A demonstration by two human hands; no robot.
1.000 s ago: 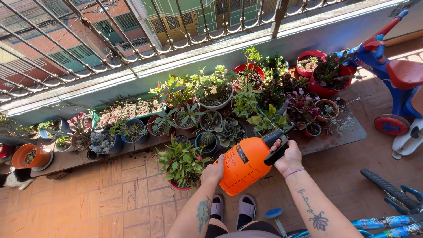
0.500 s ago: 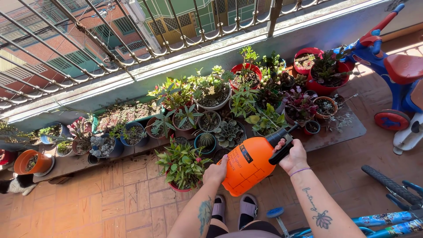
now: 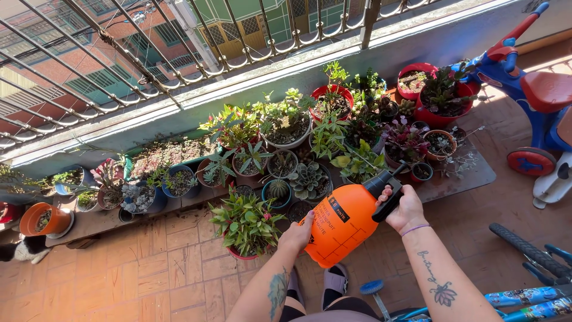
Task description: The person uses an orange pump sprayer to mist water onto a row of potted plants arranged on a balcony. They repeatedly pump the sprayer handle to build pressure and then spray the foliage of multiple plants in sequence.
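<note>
The orange sprayer (image 3: 342,229) hides the palm of the left hand (image 3: 296,237) and part of both sandalled feet (image 3: 333,286). The right hand's (image 3: 406,210) fingers (image 3: 387,192) cover much of the black handle (image 3: 386,191). The picture's edges cut off the black-and-white cat (image 3: 21,250), the tricycle (image 3: 536,101) and the blue bicycle (image 3: 524,280). Small pots behind the leaves are too crowded to tell apart.

- Sprayer bottle (image 3: 342,229) in my hands: smooth orange plastic, slight sheen; its pump head (image 3: 385,188) matt black plastic.
- Floor (image 3: 155,268): rough reddish brick tile.
- Railing (image 3: 119,53): dark painted metal.
- Pots (image 3: 42,219): matt terracotta, some glossy plastic.
</note>
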